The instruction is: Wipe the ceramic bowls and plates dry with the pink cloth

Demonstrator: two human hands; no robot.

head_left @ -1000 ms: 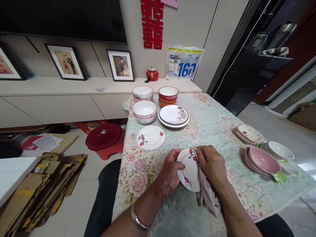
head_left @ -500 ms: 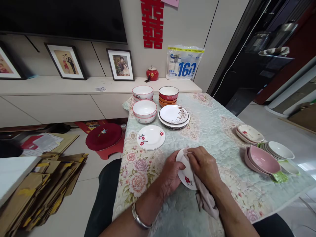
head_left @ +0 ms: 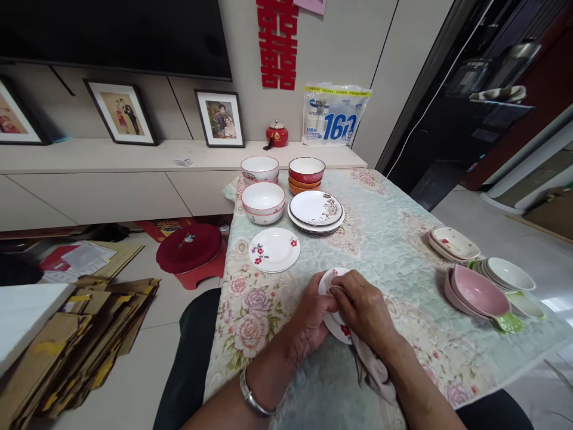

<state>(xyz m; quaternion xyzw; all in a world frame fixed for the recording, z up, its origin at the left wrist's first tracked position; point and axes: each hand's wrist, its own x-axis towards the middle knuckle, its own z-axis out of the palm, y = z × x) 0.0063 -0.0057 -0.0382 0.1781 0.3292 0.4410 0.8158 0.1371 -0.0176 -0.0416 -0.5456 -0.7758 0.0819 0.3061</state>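
Note:
My left hand [head_left: 313, 316] grips the left edge of a small white plate [head_left: 336, 325] with red flowers, thumb on its face. Over the plate, my right hand [head_left: 364, 307] is closed on a greyish-pink cloth [head_left: 375, 373], pressing it against the plate's face; the cloth's tail hangs below the palm. A white flowered plate [head_left: 274, 249] lies on the table beyond my left hand. Behind it are white bowls with red rims [head_left: 262, 200], a stack of plates [head_left: 316, 209] and stacked red and orange bowls [head_left: 307, 173].
On the right of the flowered tablecloth [head_left: 255, 322] are pink bowls [head_left: 478, 289], white bowls [head_left: 510, 273] and squarish dishes [head_left: 454, 242]. A red stool [head_left: 190, 248] and flattened cardboard [head_left: 89, 334] are at the left. Behind stands a white cabinet [head_left: 111, 191].
My right hand has shifted slightly left and up with the cloth, toward the plate's upper middle, covering more of the plate. My left hand keeps its hold on the plate.

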